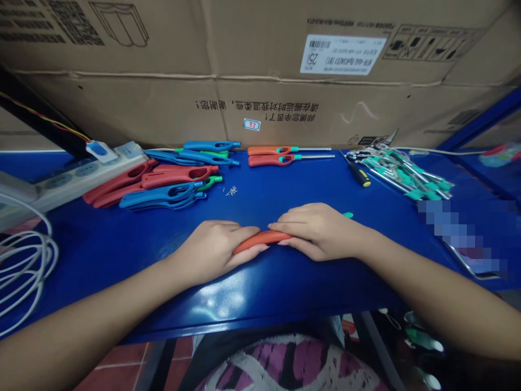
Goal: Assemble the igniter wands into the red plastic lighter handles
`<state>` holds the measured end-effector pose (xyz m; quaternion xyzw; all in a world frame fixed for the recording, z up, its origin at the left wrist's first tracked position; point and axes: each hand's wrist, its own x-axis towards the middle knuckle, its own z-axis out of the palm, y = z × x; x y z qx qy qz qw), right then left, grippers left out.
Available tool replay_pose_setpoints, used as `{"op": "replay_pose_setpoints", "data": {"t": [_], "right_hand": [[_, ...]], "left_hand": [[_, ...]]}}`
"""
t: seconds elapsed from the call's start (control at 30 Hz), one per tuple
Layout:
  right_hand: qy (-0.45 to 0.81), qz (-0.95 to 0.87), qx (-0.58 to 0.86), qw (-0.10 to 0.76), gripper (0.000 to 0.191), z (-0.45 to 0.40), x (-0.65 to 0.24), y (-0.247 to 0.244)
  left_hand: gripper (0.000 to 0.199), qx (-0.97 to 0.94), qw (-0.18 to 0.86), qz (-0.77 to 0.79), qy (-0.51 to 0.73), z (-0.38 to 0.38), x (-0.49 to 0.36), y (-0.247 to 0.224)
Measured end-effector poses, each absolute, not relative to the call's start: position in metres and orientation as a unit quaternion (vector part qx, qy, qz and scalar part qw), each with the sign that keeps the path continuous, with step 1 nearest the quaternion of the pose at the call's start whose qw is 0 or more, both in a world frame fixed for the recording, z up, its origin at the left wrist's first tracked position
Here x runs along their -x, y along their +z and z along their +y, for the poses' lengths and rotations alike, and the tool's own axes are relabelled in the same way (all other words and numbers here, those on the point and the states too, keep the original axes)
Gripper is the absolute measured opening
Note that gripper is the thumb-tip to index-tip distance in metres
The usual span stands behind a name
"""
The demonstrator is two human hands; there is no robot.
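Note:
Both hands grip one orange-red lighter handle (264,238) held lengthwise just above the blue table. My left hand (220,244) is closed around its left end. My right hand (317,231) pinches the other end, thumb below and fingers on top. A small turquoise piece (348,215) shows behind my right hand; whether it belongs to the held handle I cannot tell. Beyond the hands lie two orange-red lighters (271,159) with metal tubes. Several tiny screws (232,191) are scattered on the table behind my left hand.
Red handle shells (179,176) and blue ones (163,196) are piled at the left by a power strip (77,176). A white cable coil (28,271) hangs left. Right are a screwdriver (360,175), metal tubes with turquoise parts (411,174) and a phone-like object (476,260). Cardboard (163,108) closes the back.

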<state>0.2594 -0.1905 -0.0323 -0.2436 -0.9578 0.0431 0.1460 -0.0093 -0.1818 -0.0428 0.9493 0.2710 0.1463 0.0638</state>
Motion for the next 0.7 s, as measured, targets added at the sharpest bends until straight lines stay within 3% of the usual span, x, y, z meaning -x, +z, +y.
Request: {"op": "replay_pose_setpoints", "data": {"t": [0.3,0.7], "right_hand": [[0.043,-0.950,0.264,0.162,0.035,-0.189,-0.260,-0.028],[0.015,-0.948,0.273,0.164,0.034,-0.193,-0.254,-0.028]], "left_hand": [[0.045,-0.945,0.072,0.281,0.151,-0.180,0.010,-0.040],[0.032,-0.912,0.219,0.312,0.153,-0.190,0.005,-0.039]]}}
